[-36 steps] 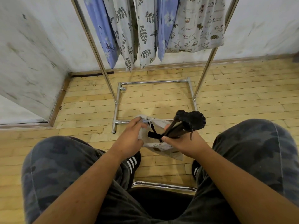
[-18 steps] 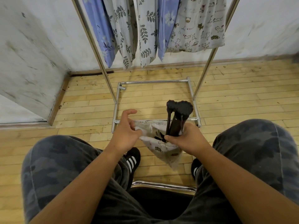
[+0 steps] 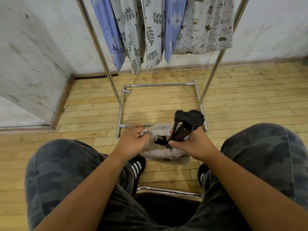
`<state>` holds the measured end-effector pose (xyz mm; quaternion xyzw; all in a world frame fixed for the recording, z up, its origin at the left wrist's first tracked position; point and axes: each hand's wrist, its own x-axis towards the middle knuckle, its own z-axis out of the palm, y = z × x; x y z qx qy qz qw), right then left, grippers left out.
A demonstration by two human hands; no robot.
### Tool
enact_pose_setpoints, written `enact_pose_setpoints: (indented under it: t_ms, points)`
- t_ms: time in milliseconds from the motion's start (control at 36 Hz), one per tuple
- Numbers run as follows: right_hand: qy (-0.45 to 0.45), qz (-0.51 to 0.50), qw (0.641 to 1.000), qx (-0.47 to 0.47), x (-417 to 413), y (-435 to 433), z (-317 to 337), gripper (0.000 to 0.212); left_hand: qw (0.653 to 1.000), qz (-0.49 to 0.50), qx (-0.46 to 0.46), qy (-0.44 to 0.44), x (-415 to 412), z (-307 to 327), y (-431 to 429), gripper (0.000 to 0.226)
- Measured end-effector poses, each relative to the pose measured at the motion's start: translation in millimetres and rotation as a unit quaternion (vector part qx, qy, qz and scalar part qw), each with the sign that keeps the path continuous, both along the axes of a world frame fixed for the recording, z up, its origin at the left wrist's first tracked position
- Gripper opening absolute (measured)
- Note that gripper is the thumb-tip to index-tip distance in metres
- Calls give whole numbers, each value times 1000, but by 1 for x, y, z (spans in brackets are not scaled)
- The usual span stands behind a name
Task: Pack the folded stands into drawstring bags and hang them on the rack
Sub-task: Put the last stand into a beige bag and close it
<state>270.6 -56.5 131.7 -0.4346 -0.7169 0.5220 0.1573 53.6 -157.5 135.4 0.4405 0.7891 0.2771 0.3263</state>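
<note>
The rack is polished metal tube, mirror-bright along its base bars. The hanging bags on it are thin printed cloth, matt and soft-looking. Under the rack, the floor is pale wooden board with a dull sheen, scuffed and specked. Behind it, the wall looks like matt painted plaster, streaked with grey marks. In front of the rack, the drawstring bag is matt printed cloth, frayed at its mouth. The folded stand in it is matt black with a pebbled top. Nearer still are trousers of dull camouflage cloth and a glossy metal chair tube.
</note>
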Motion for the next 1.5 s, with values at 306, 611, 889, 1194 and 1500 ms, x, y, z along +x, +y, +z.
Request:
enact_pose_setpoints:
  t_ms: [306,611,889,1194,1500]
  points:
    - [59,28,998,7,-2,-6,7,31,984,-53,-26,-168,14,15,-4,35]
    - [13,61,998,4,-8,-4,1,34,964,-134,5,-230,29,17,-2,59]
    - [36,103,994,-24,-9,-4,11,37,979,-98,13,-178,25,10,3,49]
    - [51,60,994,-77,-8,-2,19,54,996,-65,46,-37,12,-7,2,26]
    - [16,39,997,-71,-7,4,12,77,996,-57,33,53,10,-16,3,28]
